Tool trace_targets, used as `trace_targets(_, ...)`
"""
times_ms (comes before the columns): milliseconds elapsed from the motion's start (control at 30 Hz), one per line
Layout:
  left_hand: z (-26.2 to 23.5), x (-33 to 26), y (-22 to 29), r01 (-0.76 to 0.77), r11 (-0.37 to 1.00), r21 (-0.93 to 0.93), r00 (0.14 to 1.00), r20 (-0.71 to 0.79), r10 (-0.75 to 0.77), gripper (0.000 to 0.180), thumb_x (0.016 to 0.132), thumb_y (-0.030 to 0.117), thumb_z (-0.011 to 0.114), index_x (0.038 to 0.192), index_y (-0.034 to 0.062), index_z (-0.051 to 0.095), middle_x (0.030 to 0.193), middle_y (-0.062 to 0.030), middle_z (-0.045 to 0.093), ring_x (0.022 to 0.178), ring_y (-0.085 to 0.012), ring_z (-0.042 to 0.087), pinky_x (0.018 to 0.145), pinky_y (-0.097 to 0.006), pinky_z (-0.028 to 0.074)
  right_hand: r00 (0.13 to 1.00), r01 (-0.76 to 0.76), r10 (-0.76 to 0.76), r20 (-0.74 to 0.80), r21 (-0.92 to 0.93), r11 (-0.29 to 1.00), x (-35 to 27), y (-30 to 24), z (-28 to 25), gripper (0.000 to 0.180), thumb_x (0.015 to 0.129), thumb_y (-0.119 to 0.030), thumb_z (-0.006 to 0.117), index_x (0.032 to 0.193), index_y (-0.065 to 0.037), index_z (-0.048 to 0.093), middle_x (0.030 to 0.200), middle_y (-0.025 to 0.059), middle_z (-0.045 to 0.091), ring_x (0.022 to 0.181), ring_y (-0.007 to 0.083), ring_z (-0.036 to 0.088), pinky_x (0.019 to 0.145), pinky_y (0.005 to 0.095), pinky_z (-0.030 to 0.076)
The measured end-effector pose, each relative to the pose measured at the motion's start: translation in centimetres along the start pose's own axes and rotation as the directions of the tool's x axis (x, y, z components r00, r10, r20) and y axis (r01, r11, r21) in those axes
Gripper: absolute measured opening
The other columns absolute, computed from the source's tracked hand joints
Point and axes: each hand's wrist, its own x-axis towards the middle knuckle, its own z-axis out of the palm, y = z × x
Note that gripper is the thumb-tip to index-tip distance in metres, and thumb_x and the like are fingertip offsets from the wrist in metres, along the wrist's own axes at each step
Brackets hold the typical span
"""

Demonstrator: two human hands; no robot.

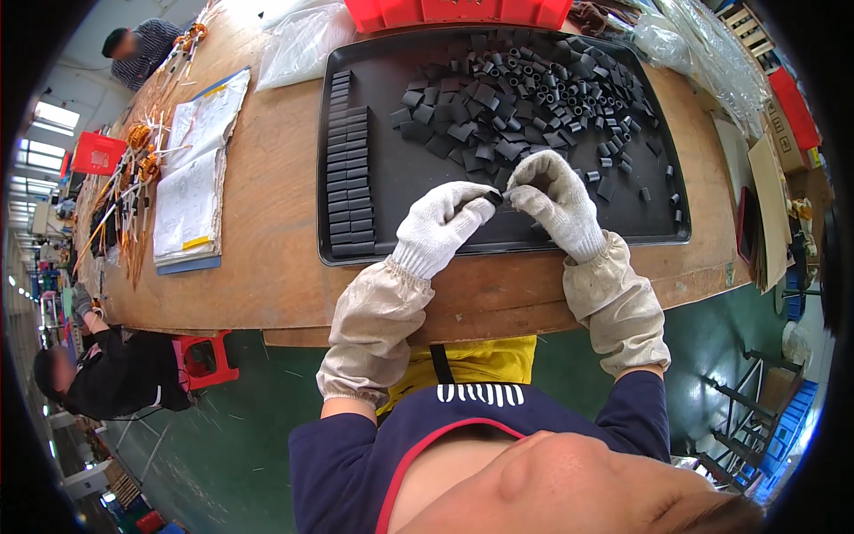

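Note:
Over the near part of a black tray [507, 253], both my gloved hands meet. My left hand [438, 224] is closed, pinching a small black sleeve piece [495, 197] between thumb and fingertips. Close beside it, my right hand [556, 203] has its fingertips pressed together at the piece's right end; what they hold there is too small to tell. Beyond the hands lies a loose heap of flat black pieces [463, 132] and short black tubes [543, 84]. Along the tray's left side, black pieces [349, 187] lie lined up in neat columns.
Left of the tray, an open folder of papers [191, 200] rests on the wooden table [276, 178], with copper-coloured wire bundles [138, 169] past it. A red bin [458, 11] stands behind the tray. Plastic bags [307, 44] and cardboard [769, 200] flank it. Two other people are at left.

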Motion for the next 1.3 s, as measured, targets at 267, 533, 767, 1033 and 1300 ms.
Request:
trace_targets(267,-0.1,-0.2,0.7,-0.09,0.978,0.19,0.995,0.066,0.078,0.028,0.095,0.015,0.076,0.12,0.0043,0.072,0.102,-0.0035,0.068,0.094,-0.0102,0.063,0.085,-0.026,0.051,0.999,0.035,-0.036,-0.024,-0.051,0.998,0.1,0.6,0.3,0.017,0.094,-0.011,0.076,0.104,-0.004,0.065,0.1,0.002,0.068,0.09,0.0087,0.064,0.081,0.0247,0.053)
trace_targets(533,-0.5,-0.4,1.1,0.144,0.979,-0.142,0.983,0.135,-0.125,0.036,0.099,0.019,0.072,0.128,0.0003,0.066,0.112,-0.0056,0.071,0.099,-0.0103,0.064,0.089,-0.027,0.053,0.864,0.5,-0.466,0.189,-0.422,0.756,0.4,-0.7,0.2,0.025,0.083,-0.006,0.083,0.103,-0.005,0.069,0.099,0.0094,0.067,0.088,0.0235,0.068,0.075,0.0337,0.056)
trace_targets(767,-0.6,-0.2,1.0,0.129,0.979,-0.161,0.985,0.134,-0.108,0.033,0.1,0.017,0.071,0.128,0.0001,0.066,0.112,-0.0054,0.071,0.098,-0.0099,0.064,0.089,-0.027,0.053,0.88,0.475,-0.416,0.231,-0.488,0.732,0.7,-0.3,0.4,0.028,0.077,0.004,0.081,0.101,-0.006,0.071,0.106,0.0096,0.066,0.094,0.0253,0.069,0.079,0.0351,0.058)
trace_targets(1033,-4.2,-2.1,3.4,-0.296,0.772,0.563,0.902,-0.1,0.419,0.032,0.087,-0.002,0.073,0.117,0.008,0.076,0.095,-0.0054,0.066,0.088,-0.0128,0.066,0.081,-0.025,0.052,0.974,0.224,-0.21,0.081,-0.269,0.937,-0.1,-0.1,0.5,0.05,0.094,-0.016,0.077,0.138,-0.006,0.056,0.111,0.0036,0.066,0.096,0.0113,0.06,0.09,0.0285,0.051)
trace_targets(1300,-9.5,-6.2,1.9,-0.094,0.214,0.972,0.89,-0.014,0.455,0.029,0.073,0.018,0.086,0.101,0.0247,0.08,0.132,-0.0132,0.062,0.125,-0.0363,0.054,0.102,-0.046,0.048,0.964,0.266,-0.255,0.079,-0.349,0.898,0.1,0.2,0.4,0.05,0.096,-0.013,0.074,0.141,-0.006,0.055,0.111,0.0049,0.066,0.096,0.012,0.061,0.091,0.0292,0.052)
